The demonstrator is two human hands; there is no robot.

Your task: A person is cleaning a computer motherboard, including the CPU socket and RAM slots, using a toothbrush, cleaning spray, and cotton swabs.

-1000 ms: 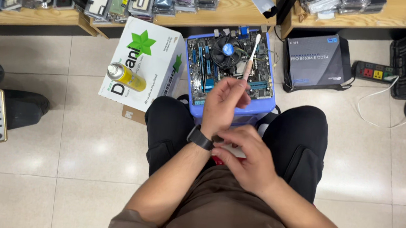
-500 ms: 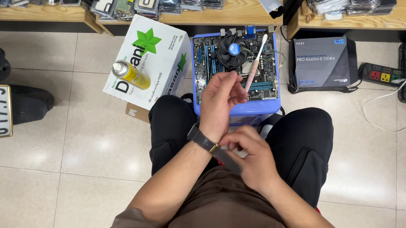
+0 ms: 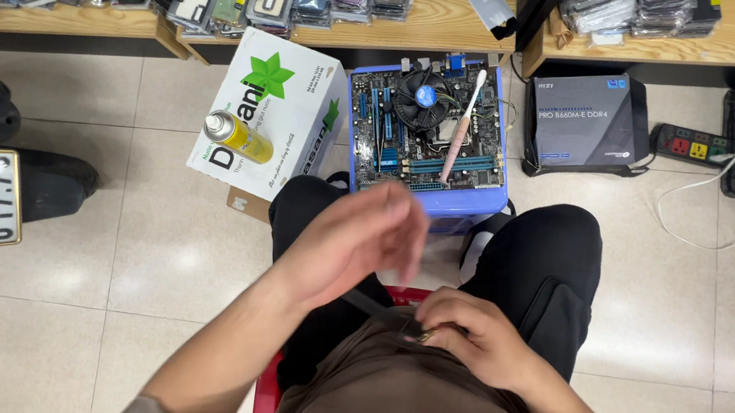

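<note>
Below, one tiled floor (image 3: 153,257) spreads under everything, and one long wooden shelf (image 3: 458,34) runs across the far edge, packed with wrapped phone cases too many to count. Two boxes stand on the floor: one white carton with a green leaf mark (image 3: 291,107) at far left of centre, and one dark flat box (image 3: 587,122) at far right. Between them sits one blue plastic stool (image 3: 459,202) carrying one circuit board (image 3: 425,135), which has one round cooling fan (image 3: 424,99) on it. One pale brush (image 3: 461,125) lies slanted across the board, just right of the fan. One yellow spray can (image 3: 238,136) lies on its side on the white carton. One power strip (image 3: 691,142) lies at far right.

Nearer, the left hand (image 3: 355,242) hangs blurred over the lap, its grip released, fingers loose and holding nothing. The right hand (image 3: 472,336) rests near the waist, its grip curled on one small dark object (image 3: 416,333) too hidden to identify.
</note>
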